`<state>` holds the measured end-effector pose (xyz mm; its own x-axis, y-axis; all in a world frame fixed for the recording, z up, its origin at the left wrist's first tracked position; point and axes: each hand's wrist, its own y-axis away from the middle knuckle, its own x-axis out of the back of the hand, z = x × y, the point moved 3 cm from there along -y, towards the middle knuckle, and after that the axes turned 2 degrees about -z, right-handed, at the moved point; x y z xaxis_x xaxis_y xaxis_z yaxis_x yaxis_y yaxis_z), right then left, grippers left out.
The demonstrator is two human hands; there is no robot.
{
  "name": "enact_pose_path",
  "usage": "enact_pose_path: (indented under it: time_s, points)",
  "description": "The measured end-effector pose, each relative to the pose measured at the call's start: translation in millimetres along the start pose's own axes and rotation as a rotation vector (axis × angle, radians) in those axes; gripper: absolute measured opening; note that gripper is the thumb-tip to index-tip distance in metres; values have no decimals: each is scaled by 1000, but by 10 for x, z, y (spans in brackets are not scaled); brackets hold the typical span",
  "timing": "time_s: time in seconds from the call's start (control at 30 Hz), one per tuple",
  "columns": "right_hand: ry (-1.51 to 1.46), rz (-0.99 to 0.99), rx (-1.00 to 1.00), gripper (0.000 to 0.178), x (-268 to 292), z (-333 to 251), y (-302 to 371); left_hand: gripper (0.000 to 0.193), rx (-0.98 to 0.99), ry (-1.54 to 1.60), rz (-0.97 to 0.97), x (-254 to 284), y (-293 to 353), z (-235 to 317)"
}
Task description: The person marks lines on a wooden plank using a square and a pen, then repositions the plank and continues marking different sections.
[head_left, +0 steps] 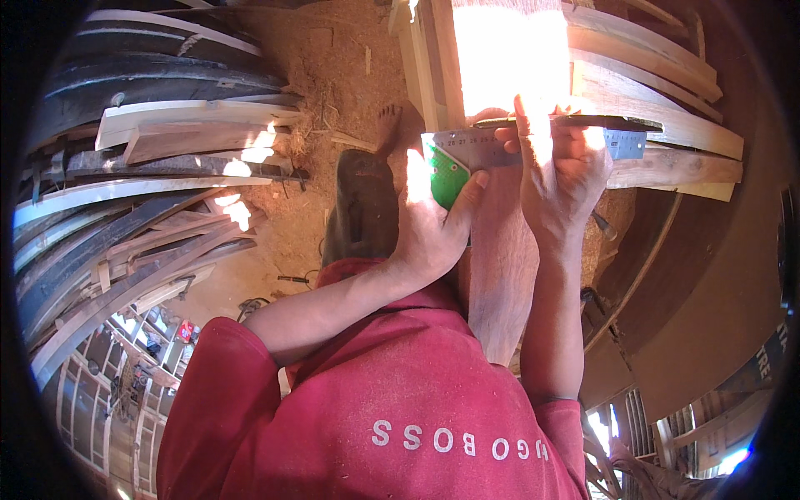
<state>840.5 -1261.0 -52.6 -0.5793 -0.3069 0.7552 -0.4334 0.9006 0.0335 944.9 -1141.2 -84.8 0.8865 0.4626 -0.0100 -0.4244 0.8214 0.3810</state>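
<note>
Where sunlight glares white, metal lies across wood

Stacked long wooden planks (192,142), some pale and sawn, some dark and rough-edged, fan across the left of the frame. Grainy orange-brown sawdust (325,67) lies beside them, left of upper centre. At centre, the bare left hand (437,223) is closed on the bright-green textured handle (448,177) of a flat grey metal square (479,152), thumb near its inner edge. The marked blade (629,146) lies across a smooth, finely grained reddish-brown wooden board (500,250), which runs from upper centre down to the crimson cloth shirt (417,396). Just right, the bare right hand (571,171) curls its fingers around a slim dark stick (621,122) along the blade's upper edge. Pale, curved-looking planks (667,96) lie at upper right.
</note>
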Motion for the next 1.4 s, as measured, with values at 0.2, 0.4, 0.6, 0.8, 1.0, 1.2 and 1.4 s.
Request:
enact_pose_path:
  time_s: [0.2, 0.4, 0.6, 0.8, 1.0, 1.2, 1.4]
  points:
    - [75, -16, 26, 18, 5, 8, 14, 32, 21, 7, -35, -1, -7, -38]
    - [2, 64, -19, 21, -38, 59, 51, 33, 7, 5, -35, 4, -5, -29]
    - [122, -8, 56, 19, 6, -38, 21, 35, -14, 21, -6, 11, 2, 17]
    - [110, -37, 49, 20, 7, -54, -13, 34, -44, 83, 11, -13, -39, 18]
    - [111, -6, -14, 14, 110, 15, -35, 41, -79, -62, -41, 17, -14, 27]
    - [149, 4, -31, 36, 262, -4, -80, 36, -73, -46, -18, -19, -20, 12]
    - [315, -166, 54, 45, 65, -217, -45, 34, -44, 118, 1, -26, -29, 29]
